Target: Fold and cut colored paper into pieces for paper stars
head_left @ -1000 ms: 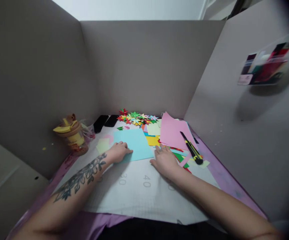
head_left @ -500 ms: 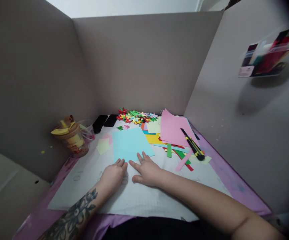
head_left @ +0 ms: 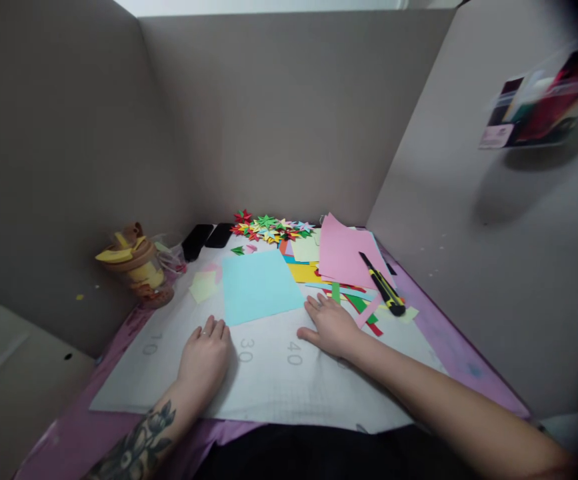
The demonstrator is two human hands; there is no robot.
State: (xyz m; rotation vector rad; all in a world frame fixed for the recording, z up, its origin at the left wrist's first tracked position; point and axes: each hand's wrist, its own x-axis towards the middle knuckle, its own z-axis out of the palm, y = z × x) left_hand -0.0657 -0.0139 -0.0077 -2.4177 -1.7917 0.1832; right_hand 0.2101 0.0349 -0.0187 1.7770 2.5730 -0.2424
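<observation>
A light blue sheet of paper lies flat on the white gridded mat. My left hand rests palm down by the sheet's near left corner, holding nothing; its fingers lie on the mat, slightly bent. At the near right corner is my right hand, flat with thumb and fingers apart. Its fingertips are beside or just touching the paper's edge; I cannot tell which. Beyond it sits a black and yellow utility knife, lying partly on pink paper.
Folded paper stars are heaped at the back. Coloured strips lie to the right. Two black phones and a brown and yellow cup stand at the left. Grey panels surround the table; a pouch hangs on the right one.
My hands have moved apart along the near edge of the blue sheet, the left one leftward and the right one rightward. The printed numbers between them now show.
</observation>
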